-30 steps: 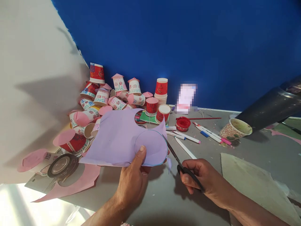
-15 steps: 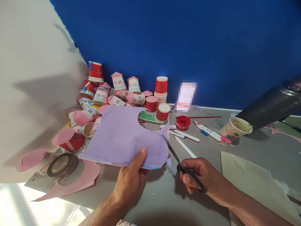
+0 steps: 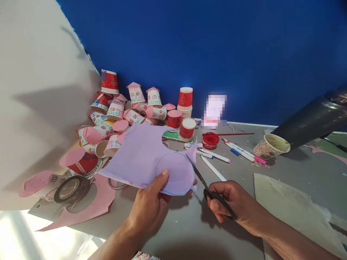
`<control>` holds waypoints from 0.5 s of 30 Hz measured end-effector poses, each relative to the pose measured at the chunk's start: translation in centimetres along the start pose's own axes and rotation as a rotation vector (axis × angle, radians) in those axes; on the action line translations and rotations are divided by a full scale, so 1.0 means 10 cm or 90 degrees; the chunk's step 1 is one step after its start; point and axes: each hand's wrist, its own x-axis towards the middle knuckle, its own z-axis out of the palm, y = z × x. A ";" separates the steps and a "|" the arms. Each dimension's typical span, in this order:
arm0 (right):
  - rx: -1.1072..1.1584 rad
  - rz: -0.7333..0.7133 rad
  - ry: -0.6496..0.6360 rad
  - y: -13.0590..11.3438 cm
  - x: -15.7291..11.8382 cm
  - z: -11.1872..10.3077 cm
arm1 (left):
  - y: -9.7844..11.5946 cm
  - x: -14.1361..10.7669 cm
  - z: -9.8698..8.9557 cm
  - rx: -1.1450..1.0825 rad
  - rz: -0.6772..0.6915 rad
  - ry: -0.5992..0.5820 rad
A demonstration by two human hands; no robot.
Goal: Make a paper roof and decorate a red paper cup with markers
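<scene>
Purple paper [image 3: 135,155] sits pinched in the left hand [image 3: 151,202], while the right hand [image 3: 227,202] grips black scissors [image 3: 206,186], blades at the drawn circle's edge [image 3: 193,173].

"What's at left?"
"The cup pile [image 3: 115,109], far on the table [image 3: 176,231]; the tape roll [image 3: 67,189], nearer."
"And at right?"
"Some pens [image 3: 240,149], between the jar [image 3: 210,141] and a single cup [image 3: 267,148]."
</scene>
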 end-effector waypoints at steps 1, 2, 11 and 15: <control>0.000 0.000 -0.002 0.01 0.00 0.00 | 0.01 0.01 -0.01 -0.018 -0.027 -0.025; -0.001 -0.002 -0.005 0.01 0.00 0.00 | 0.02 0.01 -0.03 -0.025 -0.034 -0.021; -0.016 -0.015 -0.031 0.06 0.01 -0.02 | 0.05 0.04 -0.12 0.042 -0.007 0.129; -0.022 -0.025 -0.039 0.08 0.00 -0.04 | 0.02 0.04 -0.13 0.038 -0.007 0.121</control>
